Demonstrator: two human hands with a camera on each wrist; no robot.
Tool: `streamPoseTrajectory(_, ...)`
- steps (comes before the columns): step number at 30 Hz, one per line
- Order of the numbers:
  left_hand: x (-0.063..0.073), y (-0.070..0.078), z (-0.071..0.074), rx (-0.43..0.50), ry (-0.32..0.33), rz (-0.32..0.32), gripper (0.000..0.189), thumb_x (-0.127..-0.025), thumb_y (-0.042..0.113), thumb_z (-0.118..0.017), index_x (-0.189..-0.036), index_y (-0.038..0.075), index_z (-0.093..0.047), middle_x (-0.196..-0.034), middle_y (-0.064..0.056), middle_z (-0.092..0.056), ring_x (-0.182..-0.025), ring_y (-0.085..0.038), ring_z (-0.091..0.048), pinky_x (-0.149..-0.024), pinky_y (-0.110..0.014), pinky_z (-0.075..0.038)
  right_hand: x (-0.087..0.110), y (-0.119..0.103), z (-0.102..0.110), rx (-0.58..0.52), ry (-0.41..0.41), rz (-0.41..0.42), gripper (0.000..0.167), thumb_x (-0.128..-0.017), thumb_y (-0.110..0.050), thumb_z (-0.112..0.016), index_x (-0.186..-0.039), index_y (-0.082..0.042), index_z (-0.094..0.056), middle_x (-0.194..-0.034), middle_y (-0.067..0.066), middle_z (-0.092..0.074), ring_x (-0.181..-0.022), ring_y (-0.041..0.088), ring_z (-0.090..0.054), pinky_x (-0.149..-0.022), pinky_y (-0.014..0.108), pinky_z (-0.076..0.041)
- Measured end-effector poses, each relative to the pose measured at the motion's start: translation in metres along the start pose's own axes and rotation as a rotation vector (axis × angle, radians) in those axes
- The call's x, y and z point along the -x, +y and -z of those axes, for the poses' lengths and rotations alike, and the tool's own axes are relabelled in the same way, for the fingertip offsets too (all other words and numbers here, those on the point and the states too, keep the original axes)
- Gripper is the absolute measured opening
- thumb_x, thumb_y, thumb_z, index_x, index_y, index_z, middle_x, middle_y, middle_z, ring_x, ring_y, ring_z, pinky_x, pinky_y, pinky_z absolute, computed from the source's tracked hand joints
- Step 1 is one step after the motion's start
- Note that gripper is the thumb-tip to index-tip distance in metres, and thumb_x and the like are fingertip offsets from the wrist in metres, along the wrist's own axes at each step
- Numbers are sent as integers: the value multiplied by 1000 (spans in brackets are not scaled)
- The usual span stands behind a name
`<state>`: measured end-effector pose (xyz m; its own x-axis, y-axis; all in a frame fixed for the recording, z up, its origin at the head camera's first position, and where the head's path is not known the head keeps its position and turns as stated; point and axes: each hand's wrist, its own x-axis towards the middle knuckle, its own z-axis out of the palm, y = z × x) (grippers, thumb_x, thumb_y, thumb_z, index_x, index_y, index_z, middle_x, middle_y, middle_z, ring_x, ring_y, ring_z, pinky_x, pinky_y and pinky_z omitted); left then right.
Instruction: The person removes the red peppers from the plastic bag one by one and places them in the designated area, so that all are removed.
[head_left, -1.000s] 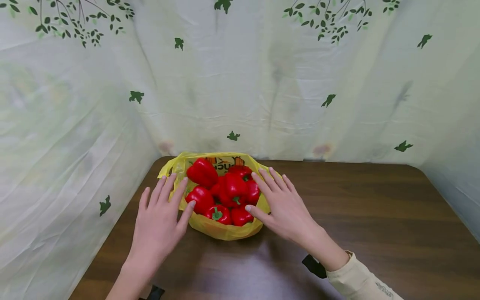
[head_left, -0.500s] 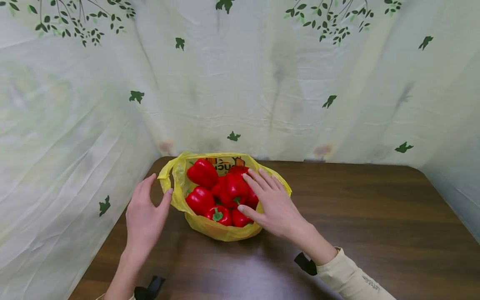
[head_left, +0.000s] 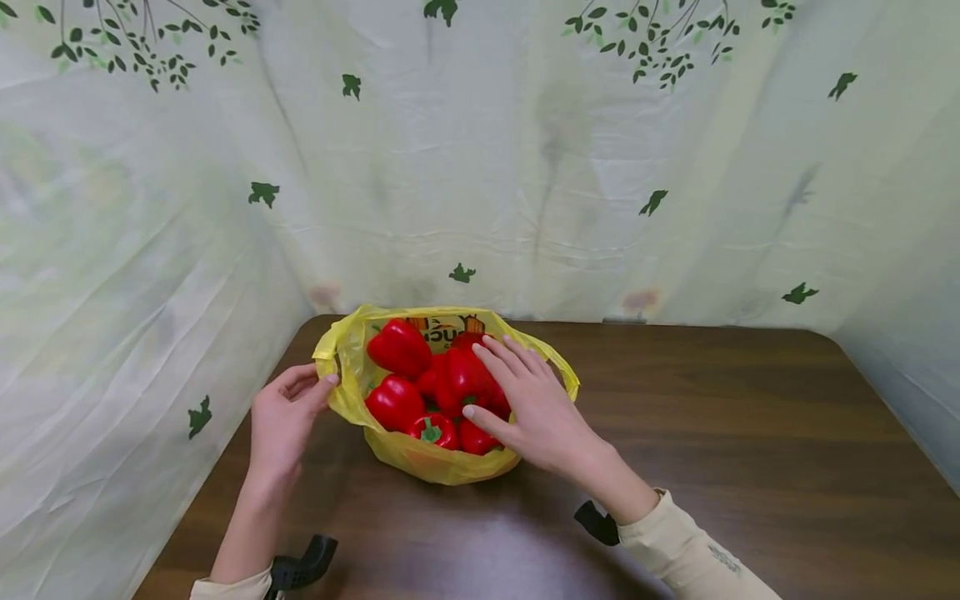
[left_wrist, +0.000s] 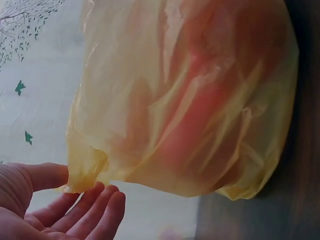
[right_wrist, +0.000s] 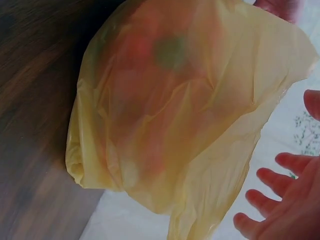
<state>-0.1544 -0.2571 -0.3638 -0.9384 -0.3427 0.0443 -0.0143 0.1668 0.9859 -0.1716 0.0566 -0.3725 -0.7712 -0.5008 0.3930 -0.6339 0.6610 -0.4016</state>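
Observation:
A yellow plastic bag (head_left: 442, 468) stands wide-mouthed on the table, filled with several glossy red bell peppers (head_left: 400, 348). At the bag's left side my left hand (head_left: 279, 421) pinches the handle strip; in the left wrist view the thumb and fingers hold the thin plastic edge (left_wrist: 86, 172). My right hand (head_left: 536, 412) is spread over the bag's right part, fingers extended, and hides some of the peppers in the head view. From the right wrist view, the fingers (right_wrist: 272, 182) of that hand are apart from one another beside the bag's mouth, holding nothing.
A brown wooden table (head_left: 720, 433) lies under the bag. Behind it and along the left hangs a pale curtain (head_left: 525, 167) printed with green leaves. Black straps with a mount (head_left: 303, 562) sit at both wrists, next to cream sleeves.
My left hand has moved left from over the bag, turned, and taken hold of its left handle. The right hand has shifted slightly left over the peppers.

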Motion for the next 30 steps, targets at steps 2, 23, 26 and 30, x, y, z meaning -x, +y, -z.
streamPoseTrajectory(2,-1,0,0,16,-12,2,38,-92,18,-72,-120,-5,-61,-96,2,-69,-82,-9,-68,-72,-22,-56,-2,0,0,-5,-9,-13,74,-94,-57,-55,-155,-21,-31,-159,-1,-27,-146,22,-18,-113,53,-22)
streamPoseTrajectory(23,-3,-2,6,136,-1,-20,35,-88,15,-76,-116,-4,-65,-97,0,-69,-83,-13,-66,-72,-23,-56,-32,10,-9,-138,-212,-23,77,-89,-41,-72,-152,-16,-37,-155,1,-35,-140,20,-31,-109,39,-36)
streamPoseTrajectory(26,-3,-2,7,137,-14,-15,37,-87,16,-76,-117,-3,-65,-98,1,-69,-84,-13,-67,-73,-23,-56,-38,14,-14,-155,-251,-35,78,-87,-41,-74,-152,-17,-37,-155,1,-35,-139,20,-33,-107,39,-38)
streamPoseTrajectory(30,-3,-2,9,134,-24,-7,38,-87,17,-77,-117,-3,-65,-99,2,-69,-85,-13,-66,-73,-22,-56,-43,17,-22,-165,-277,-35,79,-86,-40,-75,-152,-17,-38,-156,3,-34,-138,23,-35,-105,40,-40)
